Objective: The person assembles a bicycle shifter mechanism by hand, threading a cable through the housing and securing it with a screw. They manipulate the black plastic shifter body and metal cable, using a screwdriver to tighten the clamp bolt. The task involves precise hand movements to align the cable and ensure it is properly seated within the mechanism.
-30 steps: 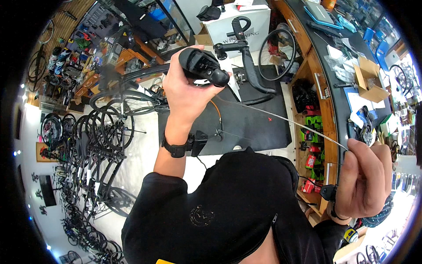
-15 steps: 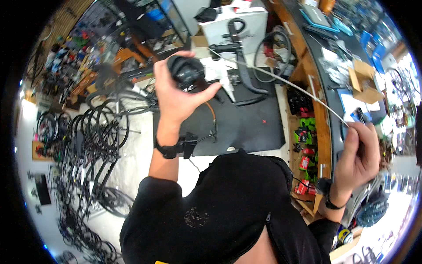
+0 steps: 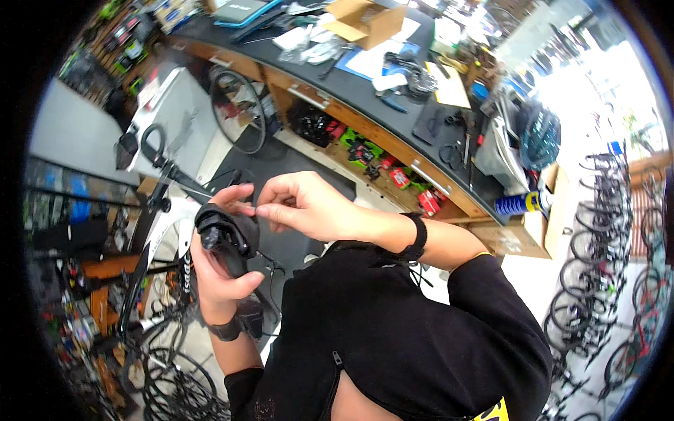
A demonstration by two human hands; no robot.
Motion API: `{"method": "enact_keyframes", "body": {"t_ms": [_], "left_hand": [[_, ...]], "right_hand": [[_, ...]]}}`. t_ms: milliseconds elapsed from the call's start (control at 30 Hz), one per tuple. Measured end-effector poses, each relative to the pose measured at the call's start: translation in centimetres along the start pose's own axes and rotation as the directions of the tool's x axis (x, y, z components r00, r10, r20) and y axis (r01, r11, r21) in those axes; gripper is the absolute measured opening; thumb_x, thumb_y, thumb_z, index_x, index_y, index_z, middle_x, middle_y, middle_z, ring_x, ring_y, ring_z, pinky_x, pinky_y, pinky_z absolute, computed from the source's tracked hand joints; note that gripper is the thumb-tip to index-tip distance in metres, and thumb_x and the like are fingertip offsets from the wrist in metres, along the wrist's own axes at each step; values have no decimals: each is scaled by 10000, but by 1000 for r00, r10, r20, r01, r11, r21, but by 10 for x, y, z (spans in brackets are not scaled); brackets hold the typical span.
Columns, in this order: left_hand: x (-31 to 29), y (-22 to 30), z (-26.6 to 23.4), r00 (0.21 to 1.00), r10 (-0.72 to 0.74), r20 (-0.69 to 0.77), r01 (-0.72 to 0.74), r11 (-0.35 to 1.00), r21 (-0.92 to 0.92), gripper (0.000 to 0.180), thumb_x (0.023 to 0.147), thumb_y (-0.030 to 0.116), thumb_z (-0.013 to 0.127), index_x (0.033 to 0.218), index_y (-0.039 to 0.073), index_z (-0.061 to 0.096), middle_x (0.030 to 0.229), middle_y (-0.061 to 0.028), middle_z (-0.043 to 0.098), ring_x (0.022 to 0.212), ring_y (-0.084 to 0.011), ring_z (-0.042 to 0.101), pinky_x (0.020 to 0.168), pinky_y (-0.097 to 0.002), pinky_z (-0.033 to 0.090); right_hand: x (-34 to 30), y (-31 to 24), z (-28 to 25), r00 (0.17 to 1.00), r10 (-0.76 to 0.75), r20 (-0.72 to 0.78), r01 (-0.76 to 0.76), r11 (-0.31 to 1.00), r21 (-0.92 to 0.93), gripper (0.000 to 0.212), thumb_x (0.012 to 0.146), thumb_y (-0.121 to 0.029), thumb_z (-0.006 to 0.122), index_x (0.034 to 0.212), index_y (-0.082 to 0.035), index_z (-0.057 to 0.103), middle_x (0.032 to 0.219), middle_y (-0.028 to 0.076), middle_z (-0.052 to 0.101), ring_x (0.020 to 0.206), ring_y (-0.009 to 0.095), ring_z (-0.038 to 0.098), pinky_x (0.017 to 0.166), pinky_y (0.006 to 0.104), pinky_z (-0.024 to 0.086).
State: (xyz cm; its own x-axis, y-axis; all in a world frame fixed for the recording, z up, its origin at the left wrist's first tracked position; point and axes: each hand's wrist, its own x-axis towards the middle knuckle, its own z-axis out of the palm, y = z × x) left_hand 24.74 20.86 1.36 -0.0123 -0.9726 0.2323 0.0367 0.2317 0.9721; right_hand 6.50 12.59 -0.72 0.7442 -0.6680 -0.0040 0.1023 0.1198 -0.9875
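My left hand (image 3: 210,281) is wrapped around a black bicycle brake-shift lever (image 3: 226,235) with a rubber hood, thumb below and fingers above. A thin, light cable (image 3: 188,188) runs in from the left and passes behind my left fingertips. In line with it, my right hand (image 3: 298,207) is closed in a pinch close against those fingertips; the pinched bit of cable is mostly hidden by the fingers. Left of the lever stands a white bicycle frame (image 3: 163,221) with a black drop handlebar (image 3: 172,170).
A dark workbench (image 3: 281,74) with tools, papers and an open cardboard box (image 3: 361,24) runs along the far side. A blue-and-yellow spray can (image 3: 519,203) lies at its right end. A wheel (image 3: 239,112) leans by the bench; rows of bicycles (image 3: 590,259) stand at right.
The view has swung to the right. My right hand, earlier far out at the right holding the stretched cable, is now beside my left hand. The left hand still holds the lever.
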Motion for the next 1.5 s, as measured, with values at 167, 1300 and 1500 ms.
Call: {"method": "enact_keyframes", "body": {"t_ms": [167, 1300, 1500], "left_hand": [[6, -15, -11, 984, -84, 154, 90, 996, -29, 1068, 490, 311, 855, 1388, -71, 422, 1170, -118, 530, 1059, -200, 515, 964, -313, 389], [-117, 9, 58, 888, 2, -461, 56, 992, 113, 976, 579, 413, 795, 1353, 16, 352, 1037, -78, 446, 1007, -249, 440, 1047, -499, 304], [-125, 9, 41, 900, 30, -435, 52, 983, 176, 1021, 556, 449, 780, 1371, 6, 354, 1044, -83, 452, 1016, -260, 439, 1032, -488, 303]], "right_hand": [[-11, 19, -5, 999, -48, -20, 43, 980, -192, 159, 948, -147, 627, 978, 8, 642, 805, 53, 674, 766, 106, 649, 689, 270, 520], [-38, 152, -360, -115, 62, -991, -906, 402, 130, 948, 648, -503, 811, 1301, 54, 409, 1339, 247, 433, 1266, 391, 433, 1007, 515, 424], [-43, 154, -355, -74, 0, -997, -902, 427, 67, 865, 661, -455, 826, 1275, 5, 427, 1289, 227, 447, 1204, 386, 448, 963, 516, 440]]}}
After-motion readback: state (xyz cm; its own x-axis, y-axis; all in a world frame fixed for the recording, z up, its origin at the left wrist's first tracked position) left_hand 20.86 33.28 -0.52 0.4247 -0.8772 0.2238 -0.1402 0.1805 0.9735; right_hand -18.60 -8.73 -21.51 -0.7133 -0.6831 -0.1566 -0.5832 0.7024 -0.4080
